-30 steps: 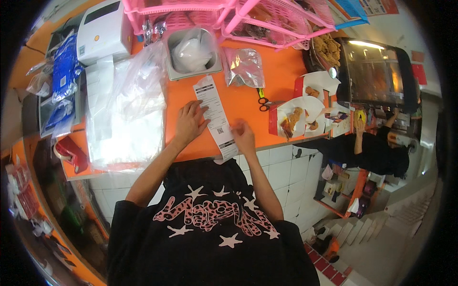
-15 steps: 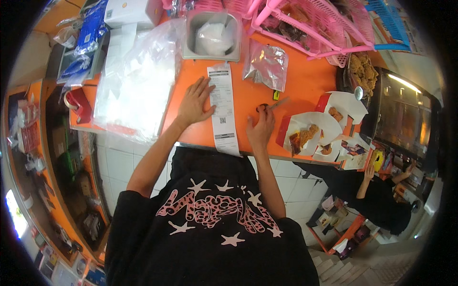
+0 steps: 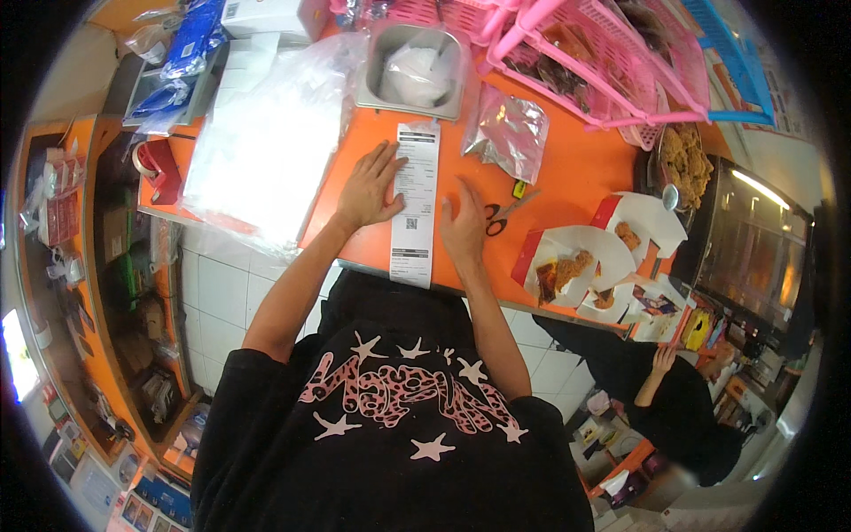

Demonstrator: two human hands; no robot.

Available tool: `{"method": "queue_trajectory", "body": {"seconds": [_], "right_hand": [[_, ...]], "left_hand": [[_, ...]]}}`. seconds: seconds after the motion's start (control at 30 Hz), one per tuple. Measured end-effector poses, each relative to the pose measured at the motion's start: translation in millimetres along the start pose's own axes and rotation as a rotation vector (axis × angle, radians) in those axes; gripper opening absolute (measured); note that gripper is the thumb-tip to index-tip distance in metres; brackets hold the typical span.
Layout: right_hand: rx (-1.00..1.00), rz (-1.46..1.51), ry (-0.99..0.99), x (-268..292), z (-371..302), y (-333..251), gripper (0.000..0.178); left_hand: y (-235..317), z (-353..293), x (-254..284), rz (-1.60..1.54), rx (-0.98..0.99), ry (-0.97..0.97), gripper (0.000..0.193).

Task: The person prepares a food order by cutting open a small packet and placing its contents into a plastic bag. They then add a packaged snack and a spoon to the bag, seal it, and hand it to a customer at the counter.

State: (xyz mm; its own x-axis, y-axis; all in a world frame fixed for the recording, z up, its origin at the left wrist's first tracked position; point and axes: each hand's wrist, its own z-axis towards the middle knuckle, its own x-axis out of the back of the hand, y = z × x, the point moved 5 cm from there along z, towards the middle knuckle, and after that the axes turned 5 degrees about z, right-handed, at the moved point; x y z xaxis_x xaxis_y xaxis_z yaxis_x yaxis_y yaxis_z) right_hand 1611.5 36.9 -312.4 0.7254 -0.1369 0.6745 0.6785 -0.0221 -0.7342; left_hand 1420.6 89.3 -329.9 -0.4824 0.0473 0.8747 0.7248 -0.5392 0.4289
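A long printed paper receipt (image 3: 415,199) lies on the orange table in front of me, reaching down to its near edge. My left hand (image 3: 368,188) rests flat with fingers stretched, the fingertips and thumb on the receipt's left edge. Along the right edge of the strip is my right hand (image 3: 463,229), fingers extended and nothing held; I cannot tell whether it touches the paper. Just right of that hand, a pair of scissors (image 3: 499,222) with black handles lies on the table. A silver pouch (image 3: 508,133) sits beyond the scissors, with a small yellow-green item (image 3: 519,188) at its lower edge.
Boxes of fried chicken (image 3: 567,257) stand on the right. Clear plastic bags (image 3: 266,146) cover the left side. At the back are a steel container (image 3: 412,71) and pink baskets (image 3: 585,62). A tape dispenser (image 3: 156,168) is far left. Another person (image 3: 674,399) works at lower right.
My right hand has let go of the scissors and moved left to the receipt's right edge. The scissors stay on the table. My left hand remains on the receipt.
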Motion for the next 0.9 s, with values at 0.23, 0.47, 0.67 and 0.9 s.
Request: {"method": "queue_trajectory", "body": {"seconds": [0.23, 0.47, 0.67, 0.9], "right_hand": [[0.178, 0.191, -0.042, -47.1, 78.5, -79.1, 0.036], [0.178, 0.160, 0.239, -25.9, 118.0, -104.2, 0.035], [0.274, -0.550, 0.119, -19.0, 198.1, -109.9, 0.024], [0.249, -0.126, 0.098, 13.4, 237.4, -134.3, 0.026]], "left_hand": [[-6.0, -2.3, -3.0, -0.059, 0.020, 0.065, 0.064], [-6.9, -3.6, 2.9, -0.070, 0.029, 0.024, 0.062], [-9.9, -2.1, 2.0, -0.074, 0.052, -0.024, 0.060], [-11.8, -4.2, -0.6, -0.100, 0.067, -0.007, 0.061]]}}
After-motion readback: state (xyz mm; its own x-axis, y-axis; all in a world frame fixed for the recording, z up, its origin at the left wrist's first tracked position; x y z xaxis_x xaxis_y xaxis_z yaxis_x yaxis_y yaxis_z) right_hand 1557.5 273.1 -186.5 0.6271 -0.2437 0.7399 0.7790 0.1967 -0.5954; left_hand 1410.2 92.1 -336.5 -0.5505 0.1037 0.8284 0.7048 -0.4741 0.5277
